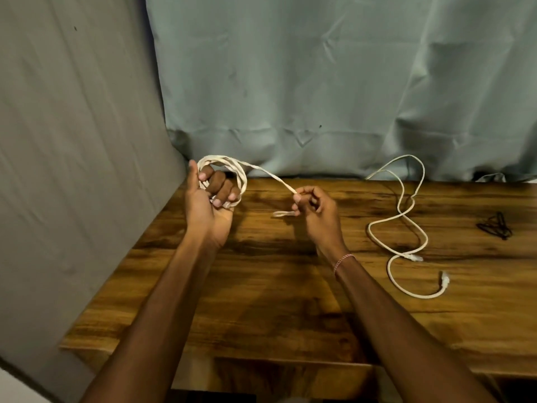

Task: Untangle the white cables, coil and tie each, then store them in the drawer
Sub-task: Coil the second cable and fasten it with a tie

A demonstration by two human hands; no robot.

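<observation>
My left hand (210, 199) is raised over the table's left side, palm up, with its fingers curled through a coil of white cable (241, 175). A single strand runs from the coil down to my right hand (315, 209), which pinches it near its end; the plug end sticks out to the left below the fingers. A second white cable (402, 219) lies loose in wavy loops on the wooden table (290, 286) at the right, both of its plugs near the front. Black ties (495, 226) lie at the far right.
A pale green cloth (319, 82) hangs behind the table and a grey cloth (72, 141) covers the left side. The table's front edge runs along the bottom, with a dark gap under it. The drawer is not plainly visible.
</observation>
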